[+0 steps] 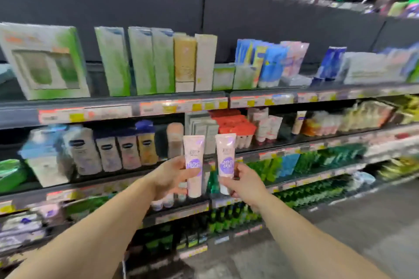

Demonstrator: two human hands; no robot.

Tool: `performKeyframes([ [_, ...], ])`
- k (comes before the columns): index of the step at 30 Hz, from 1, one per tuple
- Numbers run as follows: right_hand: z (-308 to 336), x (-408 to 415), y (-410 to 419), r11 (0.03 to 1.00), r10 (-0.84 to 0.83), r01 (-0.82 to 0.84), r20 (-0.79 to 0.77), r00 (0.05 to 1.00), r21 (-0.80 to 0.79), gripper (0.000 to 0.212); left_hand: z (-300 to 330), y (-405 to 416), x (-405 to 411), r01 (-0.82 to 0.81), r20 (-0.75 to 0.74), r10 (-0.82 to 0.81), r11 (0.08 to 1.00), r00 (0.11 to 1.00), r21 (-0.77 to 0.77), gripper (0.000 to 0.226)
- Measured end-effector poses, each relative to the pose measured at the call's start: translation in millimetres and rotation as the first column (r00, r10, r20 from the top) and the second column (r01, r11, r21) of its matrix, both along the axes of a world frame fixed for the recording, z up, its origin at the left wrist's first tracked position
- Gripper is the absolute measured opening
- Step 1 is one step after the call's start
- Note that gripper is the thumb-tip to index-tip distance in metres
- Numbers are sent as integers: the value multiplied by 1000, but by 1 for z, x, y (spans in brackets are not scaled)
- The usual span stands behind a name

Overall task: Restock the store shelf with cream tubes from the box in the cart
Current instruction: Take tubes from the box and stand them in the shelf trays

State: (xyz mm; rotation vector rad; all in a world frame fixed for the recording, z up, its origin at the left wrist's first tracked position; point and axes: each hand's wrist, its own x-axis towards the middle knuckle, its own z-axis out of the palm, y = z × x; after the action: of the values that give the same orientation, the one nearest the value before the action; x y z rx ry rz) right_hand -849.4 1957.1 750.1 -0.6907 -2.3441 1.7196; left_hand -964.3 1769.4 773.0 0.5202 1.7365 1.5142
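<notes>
Head camera is showing the left hand point(169, 175) pinching one cream tube point(194, 165) and the right hand point(243, 184) pinching another cream tube point(225, 162), both upright near the shelf point(283, 149). Pushing in carelessly, I think, could be knocking the red boxes point(235, 125) over.

No text or label here is legible.

Two pale pink cream tubes point(194, 165) with purple label patches; green-white boxes point(136, 61).

hands point(172, 176): 2 | cream tubes point(194, 161): 2 held | shelf tiers point(136, 106): at least 4
</notes>
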Motion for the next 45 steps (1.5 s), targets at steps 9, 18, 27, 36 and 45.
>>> performKeyframes([
  [9,59,71,187,976,-207,213,-122,971,43,26,51,215,31,84,-191,-64,992,980,95,22],
  [18,100,13,325,933,-280,322,-237,930,161,21,85,359,-25,150,-390,-99,983,915,103,12],
  [27,162,-103,423,878,-273,396,-398,876,268,19,130,421,-89,157,-421,-79,975,903,155,20],
  [36,171,-194,474,874,-250,389,-415,875,293,33,137,442,-89,-80,-315,160,964,935,252,27],
  [45,155,-213,485,881,-91,227,-322,942,415,38,133,457,-70,-281,-303,348,928,887,243,20],
])
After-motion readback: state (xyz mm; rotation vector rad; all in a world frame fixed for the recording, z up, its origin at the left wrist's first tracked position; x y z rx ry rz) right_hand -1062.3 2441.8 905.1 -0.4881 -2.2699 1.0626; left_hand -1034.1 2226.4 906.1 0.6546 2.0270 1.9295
